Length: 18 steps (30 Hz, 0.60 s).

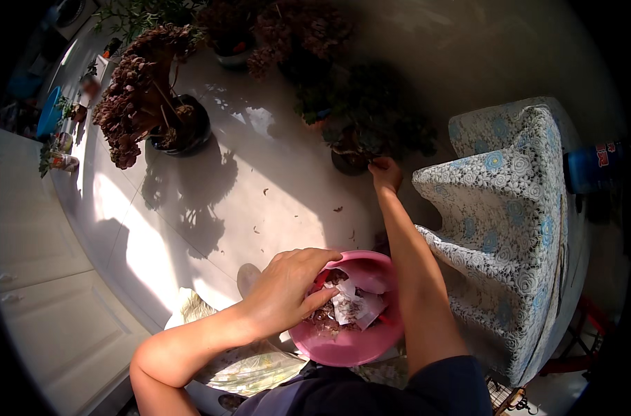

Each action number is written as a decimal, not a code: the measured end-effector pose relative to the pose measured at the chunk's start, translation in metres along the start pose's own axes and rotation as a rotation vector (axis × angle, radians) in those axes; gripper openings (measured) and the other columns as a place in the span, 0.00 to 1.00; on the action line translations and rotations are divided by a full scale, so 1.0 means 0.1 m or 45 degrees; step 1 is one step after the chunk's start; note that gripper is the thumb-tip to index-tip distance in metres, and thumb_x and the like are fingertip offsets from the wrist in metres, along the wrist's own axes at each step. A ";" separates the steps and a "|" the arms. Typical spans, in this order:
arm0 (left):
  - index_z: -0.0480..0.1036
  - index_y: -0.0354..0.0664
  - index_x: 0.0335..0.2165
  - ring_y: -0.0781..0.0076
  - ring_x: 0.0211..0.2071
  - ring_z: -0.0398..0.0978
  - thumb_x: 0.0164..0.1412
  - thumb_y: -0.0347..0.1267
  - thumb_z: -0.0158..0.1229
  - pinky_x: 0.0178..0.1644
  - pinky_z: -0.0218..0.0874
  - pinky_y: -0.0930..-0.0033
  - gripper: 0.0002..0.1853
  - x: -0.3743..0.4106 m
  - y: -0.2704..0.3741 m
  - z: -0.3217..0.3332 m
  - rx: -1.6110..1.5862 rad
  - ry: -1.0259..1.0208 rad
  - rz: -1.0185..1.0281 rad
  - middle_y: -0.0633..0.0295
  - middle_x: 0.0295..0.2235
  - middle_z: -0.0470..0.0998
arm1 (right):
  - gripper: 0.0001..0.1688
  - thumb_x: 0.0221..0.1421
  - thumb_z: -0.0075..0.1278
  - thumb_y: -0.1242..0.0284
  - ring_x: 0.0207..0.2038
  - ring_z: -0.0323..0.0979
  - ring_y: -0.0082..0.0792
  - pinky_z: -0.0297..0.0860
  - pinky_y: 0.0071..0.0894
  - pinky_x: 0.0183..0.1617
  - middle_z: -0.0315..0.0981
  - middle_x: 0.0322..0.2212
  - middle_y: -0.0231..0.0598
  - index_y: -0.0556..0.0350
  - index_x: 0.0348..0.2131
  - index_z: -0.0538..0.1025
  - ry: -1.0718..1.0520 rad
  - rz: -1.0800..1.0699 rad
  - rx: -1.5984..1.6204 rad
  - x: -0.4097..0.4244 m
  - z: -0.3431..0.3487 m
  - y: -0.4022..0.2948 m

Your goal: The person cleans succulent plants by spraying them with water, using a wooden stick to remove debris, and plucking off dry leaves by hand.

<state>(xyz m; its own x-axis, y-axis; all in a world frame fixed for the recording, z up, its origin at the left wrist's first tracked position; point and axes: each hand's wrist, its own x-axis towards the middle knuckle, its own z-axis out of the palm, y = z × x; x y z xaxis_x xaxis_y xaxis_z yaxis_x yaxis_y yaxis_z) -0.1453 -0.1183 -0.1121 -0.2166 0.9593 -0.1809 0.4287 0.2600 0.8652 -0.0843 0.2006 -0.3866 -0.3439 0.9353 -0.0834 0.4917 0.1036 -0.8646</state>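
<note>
My left hand (289, 286) grips the rim of a pink plastic basin (346, 351), its thumb reaching over the inside. Crumpled white paper (349, 304) and brown dried plant debris (323, 318) lie in the basin. My right arm is stretched forward. At its end my right hand (387, 174) has its fingertips drawn together at the edge of a potted succulent (365, 138) in a dark pot (346, 162). Shade and foliage hide whatever may be between those fingers.
A large reddish-brown succulent (133, 88) grows from a glossy black pot (188, 132) at the left. Dry leaf bits (338, 209) are scattered over the tiled floor (289, 182). Furniture under a lace-patterned cloth (502, 208) borders the right arm. White cabinet doors (50, 291) stand left.
</note>
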 end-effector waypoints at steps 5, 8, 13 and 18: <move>0.69 0.37 0.49 0.49 0.46 0.73 0.56 0.37 0.62 0.52 0.62 0.54 0.25 0.02 -0.01 0.03 0.000 0.010 0.026 0.49 0.44 0.76 | 0.11 0.41 0.65 0.78 0.31 0.78 0.31 0.71 0.30 0.38 0.80 0.26 0.39 0.58 0.30 0.80 0.106 -0.174 -0.010 0.09 0.19 0.21; 0.69 0.37 0.50 0.50 0.46 0.73 0.56 0.35 0.62 0.53 0.60 0.54 0.25 0.04 0.00 0.04 -0.014 -0.019 0.027 0.50 0.43 0.76 | 0.10 0.41 0.63 0.79 0.29 0.78 0.36 0.72 0.33 0.37 0.79 0.25 0.43 0.60 0.29 0.79 0.168 -0.198 -0.020 0.08 0.28 0.21; 0.67 0.35 0.51 0.51 0.47 0.72 0.56 0.33 0.61 0.56 0.58 0.54 0.26 0.05 0.03 0.03 -0.005 -0.051 0.014 0.49 0.43 0.75 | 0.10 0.42 0.63 0.79 0.31 0.79 0.36 0.72 0.33 0.39 0.80 0.26 0.44 0.60 0.30 0.80 0.162 -0.105 0.038 0.13 0.30 0.24; 0.69 0.37 0.49 0.48 0.45 0.73 0.56 0.36 0.62 0.51 0.61 0.53 0.24 0.06 0.02 0.06 0.015 0.017 0.043 0.49 0.42 0.76 | 0.11 0.43 0.61 0.80 0.33 0.80 0.39 0.73 0.34 0.41 0.81 0.28 0.45 0.57 0.32 0.82 0.076 -0.238 -0.064 0.14 0.24 0.29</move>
<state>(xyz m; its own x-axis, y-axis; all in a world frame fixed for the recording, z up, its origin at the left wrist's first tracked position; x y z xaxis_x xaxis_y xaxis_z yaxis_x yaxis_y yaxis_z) -0.1411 -0.1115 -0.1145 -0.2134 0.9661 -0.1455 0.4459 0.2288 0.8653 -0.0936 0.2087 -0.4247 -0.3859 0.9163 0.1071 0.4633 0.2929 -0.8364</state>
